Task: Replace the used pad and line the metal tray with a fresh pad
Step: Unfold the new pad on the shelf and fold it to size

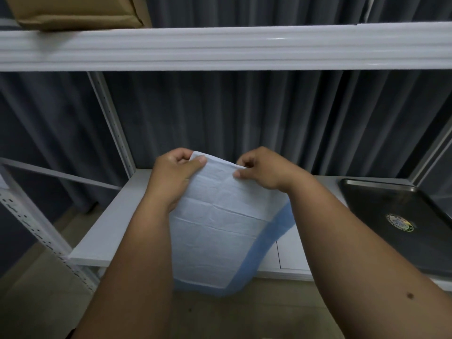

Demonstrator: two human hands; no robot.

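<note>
Both hands are up in front of the shelf, holding a pad (220, 223) by its top edge. The left hand (175, 177) pinches the upper left corner between thumb and curled fingers; the right hand (260, 167) pinches the upper right. The pad hangs below them, creased white face toward the person, blue border along its right and bottom edges. Off to the right of the right hand, a dark metal tray (371, 199) lies on the white shelf (102, 231), with a round sticker (400, 222) whose print is too small to read.
</note>
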